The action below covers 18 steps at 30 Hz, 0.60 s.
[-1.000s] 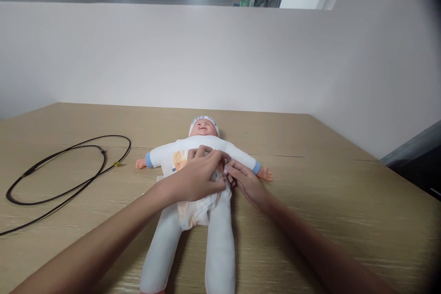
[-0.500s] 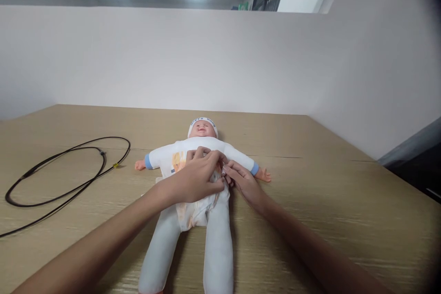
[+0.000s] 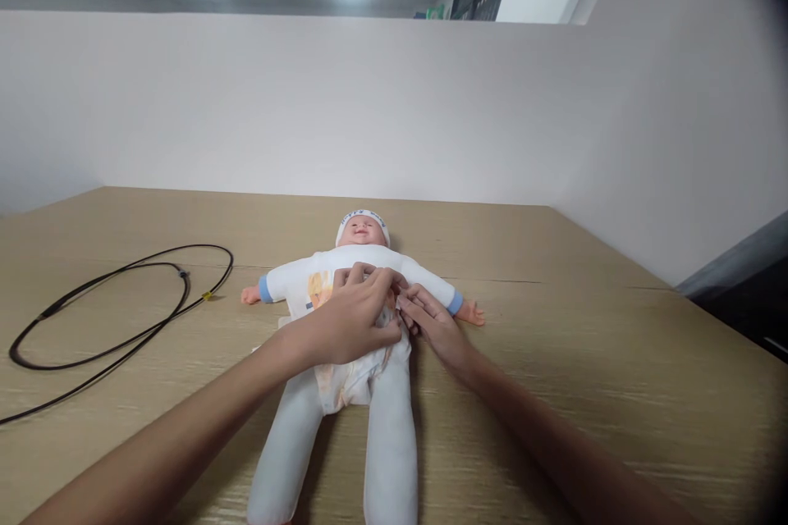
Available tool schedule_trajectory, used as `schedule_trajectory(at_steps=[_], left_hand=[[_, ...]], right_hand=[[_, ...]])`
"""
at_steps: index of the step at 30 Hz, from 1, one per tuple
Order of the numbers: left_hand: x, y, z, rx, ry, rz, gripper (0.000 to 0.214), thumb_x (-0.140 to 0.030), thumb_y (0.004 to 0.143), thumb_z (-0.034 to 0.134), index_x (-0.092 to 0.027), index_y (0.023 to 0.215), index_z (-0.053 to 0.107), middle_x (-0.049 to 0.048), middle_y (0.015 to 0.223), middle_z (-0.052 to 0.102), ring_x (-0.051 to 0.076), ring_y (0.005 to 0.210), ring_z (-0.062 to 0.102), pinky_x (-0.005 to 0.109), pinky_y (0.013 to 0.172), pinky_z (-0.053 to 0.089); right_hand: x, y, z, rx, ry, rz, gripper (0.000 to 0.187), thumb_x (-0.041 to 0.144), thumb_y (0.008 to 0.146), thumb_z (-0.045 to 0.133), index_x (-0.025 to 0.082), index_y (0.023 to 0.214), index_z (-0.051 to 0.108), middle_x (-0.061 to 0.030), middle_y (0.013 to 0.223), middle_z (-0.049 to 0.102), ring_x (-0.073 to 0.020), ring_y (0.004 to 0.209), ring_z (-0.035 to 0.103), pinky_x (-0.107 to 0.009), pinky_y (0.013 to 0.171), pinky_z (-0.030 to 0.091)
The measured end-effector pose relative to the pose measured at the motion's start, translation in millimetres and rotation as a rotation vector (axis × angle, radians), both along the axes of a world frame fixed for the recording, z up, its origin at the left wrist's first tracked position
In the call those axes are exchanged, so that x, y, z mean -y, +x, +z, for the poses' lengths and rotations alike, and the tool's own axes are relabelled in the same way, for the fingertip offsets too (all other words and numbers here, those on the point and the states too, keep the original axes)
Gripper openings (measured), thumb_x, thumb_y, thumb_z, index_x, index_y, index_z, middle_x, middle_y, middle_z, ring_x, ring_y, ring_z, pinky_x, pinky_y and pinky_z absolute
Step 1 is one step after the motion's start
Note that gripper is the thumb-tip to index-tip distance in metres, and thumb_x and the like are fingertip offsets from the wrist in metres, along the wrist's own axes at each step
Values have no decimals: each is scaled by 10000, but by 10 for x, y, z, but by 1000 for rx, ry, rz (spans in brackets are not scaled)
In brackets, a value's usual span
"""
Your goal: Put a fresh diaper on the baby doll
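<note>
A baby doll (image 3: 391,426) in white clothes with blue cuffs lies on its back, arms spread and legs toward me. Around its hips sits a white diaper (image 3: 345,385) with an orange print. My left hand (image 3: 354,316) reaches across the doll's belly with bent fingers closed on the diaper's front; the fingertips are partly hidden. Close beside it, my right hand (image 3: 440,328) pinches the diaper's side edge at the waist, thumb against fingers. The two hands nearly meet there, and the left hand covers much of the doll's middle.
Left of the doll, a looped black cable (image 3: 132,344) with a yellow tag lies on the wooden table (image 3: 584,344). A pale partition wall (image 3: 308,107) rises behind the table. Something dark (image 3: 744,287) stands past the right edge.
Both hands stay at the doll's waist. The right fingers have shifted very slightly at the diaper's side; the doll and cable lie as before.
</note>
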State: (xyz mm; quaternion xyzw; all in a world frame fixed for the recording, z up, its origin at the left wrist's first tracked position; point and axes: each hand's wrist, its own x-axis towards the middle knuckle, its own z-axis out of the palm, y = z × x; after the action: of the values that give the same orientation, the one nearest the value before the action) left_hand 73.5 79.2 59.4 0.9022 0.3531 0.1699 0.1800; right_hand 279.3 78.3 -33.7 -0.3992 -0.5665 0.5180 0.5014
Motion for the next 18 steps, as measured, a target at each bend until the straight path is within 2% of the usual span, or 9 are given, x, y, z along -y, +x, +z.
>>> schedule_trajectory(at_steps=[10, 18], left_hand=[[12, 10, 20, -7, -3, 5, 313, -283, 954, 570, -278, 1254, 482, 37, 1357, 666, 342, 1259, 492, 562, 1121, 346], [30, 22, 37, -11, 1, 14, 267, -285, 952, 559, -266, 1201, 465, 36, 1279, 660, 326, 1219, 489, 548, 1100, 352]], right_hand=[[3, -30, 15, -80, -33, 28, 470, 610, 865, 857, 249, 927, 562, 58, 756, 542, -134, 670, 439, -307, 632, 317], [-20, -30, 4, -94, -51, 26, 486, 599, 836, 885, 244, 950, 572, 49, 786, 544, -136, 678, 436, -304, 629, 327]])
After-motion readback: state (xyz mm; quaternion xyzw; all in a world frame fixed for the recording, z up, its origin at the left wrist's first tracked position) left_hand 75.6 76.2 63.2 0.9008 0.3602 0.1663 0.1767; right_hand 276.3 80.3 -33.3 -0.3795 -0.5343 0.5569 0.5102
